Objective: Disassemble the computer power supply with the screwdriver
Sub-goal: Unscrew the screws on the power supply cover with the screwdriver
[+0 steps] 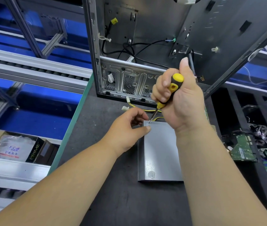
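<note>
**Backing out the far-left corner screw on the PSU cover**

Nearest me, two bare forearms reach in over a dark work mat [110, 201]. The grey power supply [159, 150] lies flat on it, centre-right, w/ one more screw hole visible at its near edge. My left hand [126, 128] steadies the box at its far-left corner: thumb pressed on the top cover, other fingers curled loosely beside the tip. My right hand [178, 98] is fisted round the yellow-black screwdriver [170, 91], thumb up, shaft angled down so the tip meets the corner screw [149, 122].

To do this well, I'd say: bring the shaft more upright, press down firmly, turn slowly so the bit doesn't cam out, keep the left thumb clear.

Beyond: yellow/black PSU wires [145, 110], then the open PC case [145, 54] standing behind. Circuit boards [243, 149] lie far right.
</note>
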### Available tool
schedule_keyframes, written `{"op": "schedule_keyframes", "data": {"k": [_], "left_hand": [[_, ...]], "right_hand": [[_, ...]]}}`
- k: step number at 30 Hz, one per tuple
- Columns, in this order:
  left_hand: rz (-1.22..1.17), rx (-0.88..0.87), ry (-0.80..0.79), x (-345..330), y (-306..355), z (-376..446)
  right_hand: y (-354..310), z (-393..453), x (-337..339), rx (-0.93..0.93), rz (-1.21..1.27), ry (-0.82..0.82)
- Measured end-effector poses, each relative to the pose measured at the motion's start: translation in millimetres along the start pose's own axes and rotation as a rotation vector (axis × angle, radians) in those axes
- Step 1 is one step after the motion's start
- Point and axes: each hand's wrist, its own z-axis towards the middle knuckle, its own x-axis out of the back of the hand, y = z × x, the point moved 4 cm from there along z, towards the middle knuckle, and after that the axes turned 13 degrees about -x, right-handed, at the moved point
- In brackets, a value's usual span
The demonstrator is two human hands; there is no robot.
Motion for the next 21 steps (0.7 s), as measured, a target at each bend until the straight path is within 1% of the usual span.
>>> {"op": "schedule_keyframes", "data": {"k": [3,5,8,12,14,17,21], "left_hand": [[0.005,-0.005,-0.017,-0.4,0.9,0.4],[0.019,-0.012,-0.029,-0.5,1.9,0.9],[0.038,-0.025,-0.029,-0.2,2.4,1.4],[0.030,-0.018,-0.025,0.6,-0.7,0.9],[0.028,-0.014,-0.020,1.0,-1.0,0.8],[0.038,-0.002,-0.015,1.6,-1.6,1.1],[0.027,0.001,-0.012,1.7,-1.9,0.6]], "right_hand": [[2.7,-3.3,-6.4,0.048,0.013,-0.088],[1.8,-4.3,-5.4,0.060,0.043,-0.102],[-1.2,-7.1,0.4,0.090,0.015,-0.050],[-2.9,-11.2,3.1,0.084,-0.152,0.044],[-4.8,-12.5,1.4,0.087,-0.193,0.077],[-7.8,-14.1,-0.3,0.107,-0.198,0.159],[-3.0,-15.5,-5.1,0.137,-0.172,0.161]]}}
